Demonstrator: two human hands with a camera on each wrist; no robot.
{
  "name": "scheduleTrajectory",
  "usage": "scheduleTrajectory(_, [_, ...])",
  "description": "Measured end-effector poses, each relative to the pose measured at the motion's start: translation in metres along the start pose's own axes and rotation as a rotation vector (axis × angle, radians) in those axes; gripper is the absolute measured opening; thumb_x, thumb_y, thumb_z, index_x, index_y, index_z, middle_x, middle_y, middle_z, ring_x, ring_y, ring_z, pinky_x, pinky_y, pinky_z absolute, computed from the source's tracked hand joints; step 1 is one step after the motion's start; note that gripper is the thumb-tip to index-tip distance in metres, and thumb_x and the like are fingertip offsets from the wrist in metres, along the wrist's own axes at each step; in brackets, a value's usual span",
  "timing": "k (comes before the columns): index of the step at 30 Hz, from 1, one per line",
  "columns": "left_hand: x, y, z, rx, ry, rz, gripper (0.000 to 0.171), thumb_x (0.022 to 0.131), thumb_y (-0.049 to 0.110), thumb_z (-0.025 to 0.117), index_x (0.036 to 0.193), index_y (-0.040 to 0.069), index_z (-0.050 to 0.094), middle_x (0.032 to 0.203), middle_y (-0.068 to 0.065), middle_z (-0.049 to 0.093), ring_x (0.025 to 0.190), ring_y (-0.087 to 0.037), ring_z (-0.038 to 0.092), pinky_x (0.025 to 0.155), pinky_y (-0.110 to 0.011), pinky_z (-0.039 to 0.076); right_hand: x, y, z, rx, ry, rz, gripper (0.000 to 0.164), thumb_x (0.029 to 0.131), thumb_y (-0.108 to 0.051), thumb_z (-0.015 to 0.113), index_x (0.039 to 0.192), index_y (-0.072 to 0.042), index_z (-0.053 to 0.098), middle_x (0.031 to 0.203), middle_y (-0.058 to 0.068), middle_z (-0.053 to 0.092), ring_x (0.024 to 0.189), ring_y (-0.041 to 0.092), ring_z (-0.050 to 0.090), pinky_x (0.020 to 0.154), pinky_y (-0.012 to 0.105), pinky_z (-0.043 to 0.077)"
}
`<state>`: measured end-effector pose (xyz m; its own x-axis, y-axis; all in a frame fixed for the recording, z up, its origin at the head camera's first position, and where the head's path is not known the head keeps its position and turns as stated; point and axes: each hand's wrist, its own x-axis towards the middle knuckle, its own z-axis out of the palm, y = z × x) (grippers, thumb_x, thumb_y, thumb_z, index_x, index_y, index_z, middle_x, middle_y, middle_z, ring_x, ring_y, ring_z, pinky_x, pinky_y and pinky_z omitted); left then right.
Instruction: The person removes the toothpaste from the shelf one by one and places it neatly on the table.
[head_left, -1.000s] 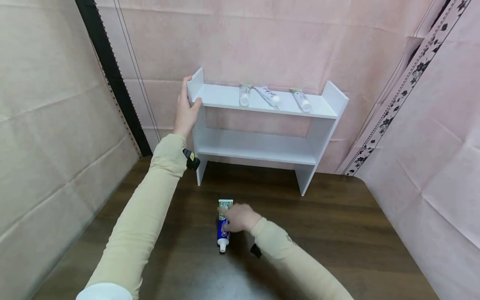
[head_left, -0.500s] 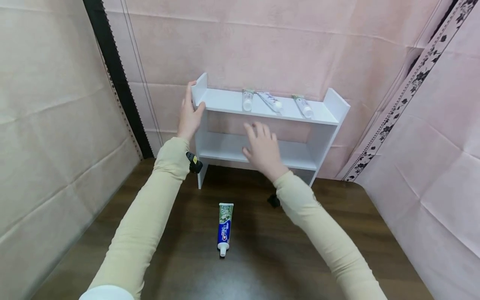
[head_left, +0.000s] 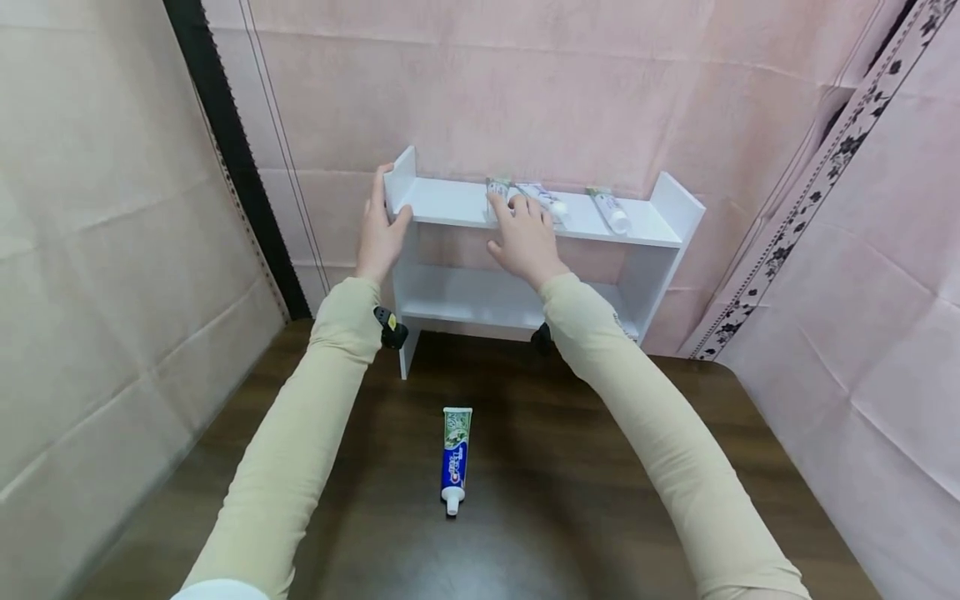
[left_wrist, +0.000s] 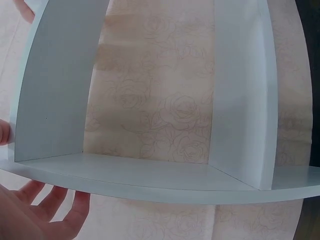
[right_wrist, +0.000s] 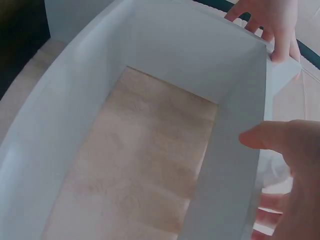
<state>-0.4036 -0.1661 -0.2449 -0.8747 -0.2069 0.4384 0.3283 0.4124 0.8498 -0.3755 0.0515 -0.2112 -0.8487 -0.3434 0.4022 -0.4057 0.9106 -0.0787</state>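
Shelf unit [head_left: 630, 258]: white, two-tiered, standing upright at the far side of the bench [head_left: 352, 517], before a pale pink cloth [head_left: 540, 100].
Left hand [head_left: 378, 229]: at the left end panel [head_left: 404, 177] of the shelf unit, near its top; grip closed about the panel, fingers on the outer side, thumb near the front edge.
Right hand [head_left: 527, 243]: over the front edge of the top shelf [head_left: 450, 198], at the left and middle tubes; grip fairly wide, thumb apart from the fingers. Contact with a tube: cannot tell.
Left tube [head_left: 498, 187]: on the top shelf, partly hidden by the right hand.
Middle tube [head_left: 556, 206]: on the top shelf, lying aslant, just beside the left tube, partly covered by fingers.
Right tube [head_left: 610, 211]: on the top shelf, apart from the other two, cap toward the front.
Blue and green tube [head_left: 454, 458]: flat on the bench, in front of the shelf unit, white cap toward the person; well apart from both hands.
Sleeves [head_left: 300, 425]: cream, covering both arms.
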Motion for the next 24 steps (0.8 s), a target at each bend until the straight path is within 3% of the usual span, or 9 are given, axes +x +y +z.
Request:
scheduleTrajectory(5, [-0.0051,-0.0077,0.0032,-0.012,0.008,-0.004,0.06,0.098,0.023,0.047,0.146,0.05,0.022,0.149,-0.011,0.036,0.127,-0.027,0.045,0.101,-0.048,0.042,-0.0011,-0.0014,0.0128,-0.031,0.108,-0.015,0.054,0.093,-0.028,0.06,0.14,-0.012,0.04,0.121,0.016,0.051,0.116,0.03,0.043,0.1,0.043,0.033])
scheduleTrajectory(11, [-0.003,-0.0029,0.0034,-0.025,0.0,-0.002,0.06,0.098,0.025,0.047,0.145,0.053,0.022,0.149,-0.011,0.035,0.127,-0.027,0.045,0.101,-0.049,0.042,0.0049,-0.0005,0.0089,-0.009,0.258,0.002,0.026,0.096,-0.028,0.053,0.114,-0.009,0.049,0.098,0.011,0.062,0.095,0.028,0.052,0.086,0.039,0.039])
scheduleTrajectory(18, [0.0005,-0.0019,0.0024,-0.014,0.005,-0.007,0.06,0.098,0.025,0.047,0.145,0.053,0.022,0.147,-0.011,0.037,0.124,-0.027,0.046,0.098,-0.049,0.044,0.0053,0.0016,0.0108,-0.008,0.29,-0.002,0.03,0.096,-0.024,0.049,0.118,-0.004,0.053,0.086,0.012,0.067,0.075,0.026,0.056,0.074,0.038,0.046])
scheduleTrajectory(24, [0.0018,-0.001,-0.0004,-0.026,-0.001,-0.009,0.06,0.098,0.025,0.046,0.145,0.053,0.021,0.148,-0.011,0.036,0.124,-0.026,0.046,0.098,-0.048,0.044,0.0035,0.0007,0.0107,-0.062,0.365,-0.04,0.026,0.096,-0.031,0.053,0.107,-0.007,0.057,0.072,0.01,0.063,0.061,0.022,0.047,0.054,0.032,0.035])
